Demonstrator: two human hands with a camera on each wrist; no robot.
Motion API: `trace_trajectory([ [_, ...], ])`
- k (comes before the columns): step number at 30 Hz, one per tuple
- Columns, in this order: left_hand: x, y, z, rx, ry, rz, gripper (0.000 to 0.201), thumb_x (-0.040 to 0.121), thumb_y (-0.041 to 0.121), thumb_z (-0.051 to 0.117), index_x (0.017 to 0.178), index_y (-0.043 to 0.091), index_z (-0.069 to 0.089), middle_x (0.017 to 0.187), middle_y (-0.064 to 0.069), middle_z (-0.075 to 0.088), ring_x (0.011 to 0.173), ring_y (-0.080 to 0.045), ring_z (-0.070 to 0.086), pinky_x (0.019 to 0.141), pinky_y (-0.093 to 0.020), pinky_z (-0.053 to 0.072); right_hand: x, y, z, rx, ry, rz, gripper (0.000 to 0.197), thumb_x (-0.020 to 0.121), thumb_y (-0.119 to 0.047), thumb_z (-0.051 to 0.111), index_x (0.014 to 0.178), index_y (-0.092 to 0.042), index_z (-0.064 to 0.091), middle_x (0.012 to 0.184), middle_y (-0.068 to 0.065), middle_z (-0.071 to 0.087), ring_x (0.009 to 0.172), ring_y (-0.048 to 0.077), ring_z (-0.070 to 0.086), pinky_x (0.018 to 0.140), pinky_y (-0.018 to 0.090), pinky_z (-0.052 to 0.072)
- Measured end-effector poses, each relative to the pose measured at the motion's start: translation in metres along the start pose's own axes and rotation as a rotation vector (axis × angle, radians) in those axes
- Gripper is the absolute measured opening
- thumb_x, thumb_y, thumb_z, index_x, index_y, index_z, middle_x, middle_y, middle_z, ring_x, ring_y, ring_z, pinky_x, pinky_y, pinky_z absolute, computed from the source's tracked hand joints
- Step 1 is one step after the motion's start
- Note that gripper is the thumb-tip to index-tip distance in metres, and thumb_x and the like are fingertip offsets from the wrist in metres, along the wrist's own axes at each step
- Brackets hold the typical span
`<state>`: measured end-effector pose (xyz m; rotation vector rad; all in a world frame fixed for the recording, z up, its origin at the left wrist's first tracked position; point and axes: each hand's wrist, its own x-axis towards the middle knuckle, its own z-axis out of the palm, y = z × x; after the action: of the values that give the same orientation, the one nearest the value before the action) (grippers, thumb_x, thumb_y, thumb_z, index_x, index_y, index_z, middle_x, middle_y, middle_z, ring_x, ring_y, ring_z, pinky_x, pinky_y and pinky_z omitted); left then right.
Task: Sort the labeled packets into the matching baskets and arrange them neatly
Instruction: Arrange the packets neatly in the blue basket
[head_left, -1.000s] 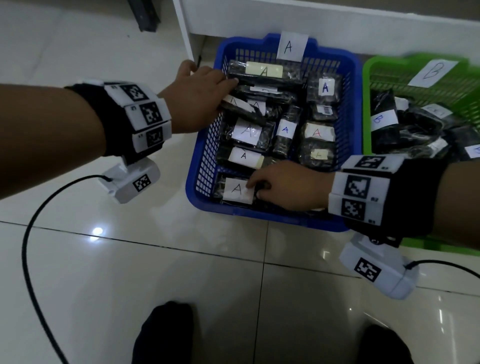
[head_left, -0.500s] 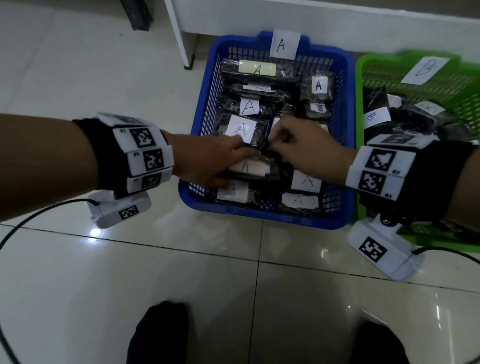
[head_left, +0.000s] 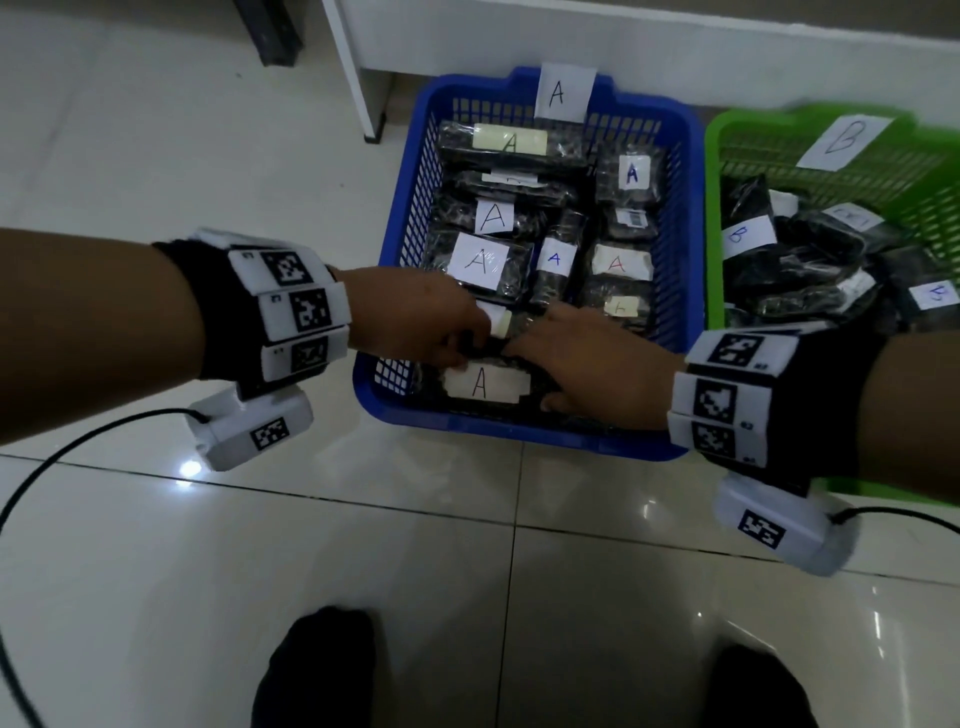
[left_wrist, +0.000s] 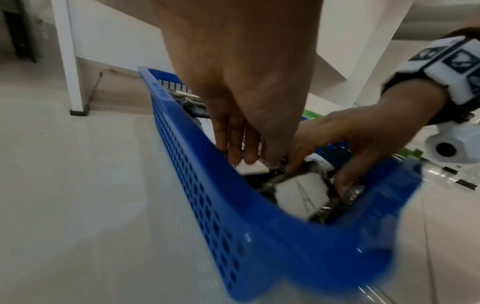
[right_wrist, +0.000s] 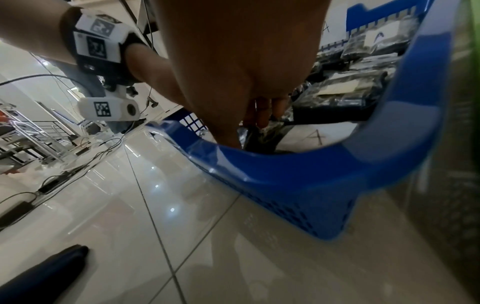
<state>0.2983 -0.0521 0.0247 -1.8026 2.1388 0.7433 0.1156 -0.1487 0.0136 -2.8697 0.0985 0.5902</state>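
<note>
Both hands reach into the blue basket at its near edge. The left hand covers a packet, its grip unclear; the left wrist view shows the right hand pinching another packet.

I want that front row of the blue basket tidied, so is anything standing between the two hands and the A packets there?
Nothing visible does. The left hand and right hand are already inside the blue plastic mesh basket, fingers touching the dark plastic-wrapped packets with white A labels at its near end.

The head view looks steeply down from above, while both wrist views sit low, close against the blue basket they all share.
</note>
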Motion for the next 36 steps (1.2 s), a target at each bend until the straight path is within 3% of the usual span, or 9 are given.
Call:
trace_trajectory([
  [6, 0.032, -0.034, -0.045, 0.077, 0.442, -0.145, 0.047, 0.09, 0.022, 0.055, 0.135, 0.011, 0.044, 0.129, -0.013, 0.049, 0.115, -0.027, 0.049, 0.097, -0.041, 0.045, 0.005, -0.004, 0.006, 0.412, 0.052, 0.027, 0.048, 0.092, -0.005, 0.051, 0.139, -0.015, 0.043, 0.14, 0.007, 0.04, 0.124, 0.02, 0.042, 0.084, 0.004, 0.024],
  [9, 0.055, -0.05, -0.061, -0.019, 0.335, -0.292, 0.052, 0.093, 0.021, 0.051, 0.141, 0.009, 0.037, 0.137, -0.015, 0.043, 0.123, -0.03, 0.044, 0.104, -0.042, 0.038, 0.002, 0.001, 0.006, 0.448, 0.01, 0.082, 0.053, 0.095, -0.011, 0.049, 0.144, -0.022, 0.033, 0.133, 0.009, 0.051, 0.115, 0.02, 0.049, 0.089, 0.016, 0.036],
  [12, 0.069, -0.053, -0.06, -0.024, 0.256, -0.361, 0.032, 0.092, 0.019, 0.052, 0.121, 0.006, 0.051, 0.125, -0.016, 0.051, 0.112, -0.03, 0.05, 0.098, -0.042, 0.042, -0.003, 0.004, 0.006, 0.154, 0.035, -0.012, 0.048, 0.092, -0.022, 0.053, 0.138, -0.025, 0.038, 0.125, 0.004, 0.053, 0.105, 0.019, 0.04, 0.085, 0.033, 0.039],
  [18, 0.07, -0.048, -0.044, 0.187, 0.427, -0.322, 0.037, 0.085, 0.017, 0.062, 0.119, 0.007, 0.052, 0.137, -0.016, 0.039, 0.124, -0.035, 0.037, 0.099, -0.05, 0.035, -0.006, 0.008, 0.011, 0.14, -0.047, -0.001, 0.05, 0.093, -0.032, 0.053, 0.139, -0.031, 0.035, 0.138, -0.003, 0.044, 0.113, 0.019, 0.031, 0.085, 0.033, 0.03],
  [22, 0.066, -0.047, -0.045, 0.221, 0.388, -0.256, 0.032, 0.085, 0.017, 0.059, 0.114, 0.005, 0.051, 0.12, -0.017, 0.051, 0.108, -0.034, 0.048, 0.09, -0.044, 0.039, -0.004, 0.013, 0.011, 0.124, -0.078, -0.019, 0.049, 0.094, -0.031, 0.05, 0.141, -0.031, 0.033, 0.134, -0.001, 0.046, 0.097, 0.01, 0.021, 0.081, 0.031, 0.027],
  [25, 0.061, -0.045, -0.043, 0.182, 0.368, -0.275, 0.033, 0.086, 0.014, 0.059, 0.115, 0.005, 0.047, 0.11, -0.018, 0.055, 0.098, -0.034, 0.051, 0.084, -0.043, 0.04, -0.005, 0.013, 0.009, 0.179, -0.062, -0.016, 0.047, 0.094, -0.026, 0.05, 0.139, -0.031, 0.038, 0.132, -0.002, 0.048, 0.104, 0.013, 0.032, 0.084, 0.03, 0.032],
  [28, 0.053, -0.045, -0.042, 0.042, 0.396, -0.258, 0.051, 0.079, 0.016, 0.068, 0.122, 0.007, 0.041, 0.115, -0.017, 0.052, 0.103, -0.031, 0.049, 0.086, -0.041, 0.042, -0.008, 0.013, 0.005, 0.372, 0.113, 0.035, 0.04, 0.09, -0.01, 0.051, 0.129, -0.02, 0.052, 0.124, 0.002, 0.056, 0.112, 0.018, 0.045, 0.094, 0.033, 0.039],
  [31, 0.038, -0.04, -0.048, -0.06, 0.376, -0.132, 0.058, 0.075, 0.024, 0.072, 0.124, 0.012, 0.043, 0.118, -0.009, 0.048, 0.108, -0.023, 0.043, 0.091, -0.035, 0.041, -0.011, 0.017, -0.004, 0.546, 0.408, 0.182, 0.031, 0.087, -0.001, 0.047, 0.113, -0.012, 0.059, 0.105, 0.007, 0.063, 0.092, 0.017, 0.054, 0.085, 0.036, 0.048],
  [36, 0.011, -0.011, -0.032, -0.096, 0.106, -0.011, 0.051, 0.076, 0.025, 0.074, 0.121, 0.02, 0.051, 0.108, 0.003, 0.049, 0.098, -0.014, 0.048, 0.086, -0.028, 0.044, -0.007, 0.039, -0.014, 0.582, 0.642, 0.363, 0.023, 0.089, -0.003, 0.044, 0.104, -0.014, 0.057, 0.091, 0.004, 0.061, 0.08, 0.021, 0.055, 0.072, 0.037, 0.048],
])
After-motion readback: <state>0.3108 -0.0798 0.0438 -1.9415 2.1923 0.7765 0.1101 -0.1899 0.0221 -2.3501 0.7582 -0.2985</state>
